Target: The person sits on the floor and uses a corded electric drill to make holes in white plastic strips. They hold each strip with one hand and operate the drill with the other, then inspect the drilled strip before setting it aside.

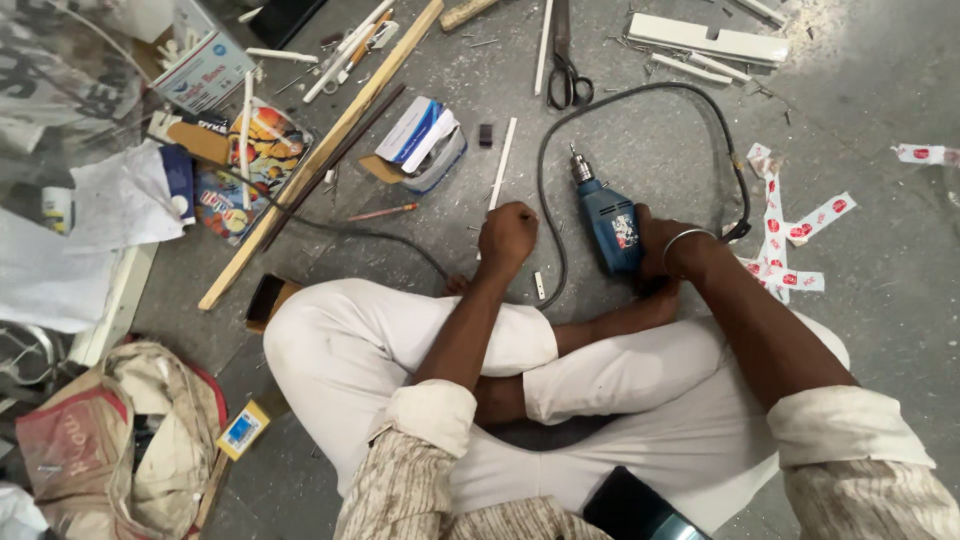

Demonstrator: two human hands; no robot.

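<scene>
The blue electric drill [606, 222] lies on the floor at twelve o'clock of the crossed legs, handle hidden under the closed right hand [657, 243]. Left hand [507, 236], fisted, grips a thin white strip [502, 163] at eleven.

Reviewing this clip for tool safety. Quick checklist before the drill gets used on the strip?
1. Right hand grips blue electric hand drill: ok.
2. Left hand pins thin white plastic strip to the grey floor: ok.
3. Bit clear of left-hand fingers: ok, it points away.
4. Black power cord clear of the work: not ok, it loops around drill and strip.
5. Bit seated in chuck: cannot tell.
6. Bare feet clear of drill: not ok.
</scene>
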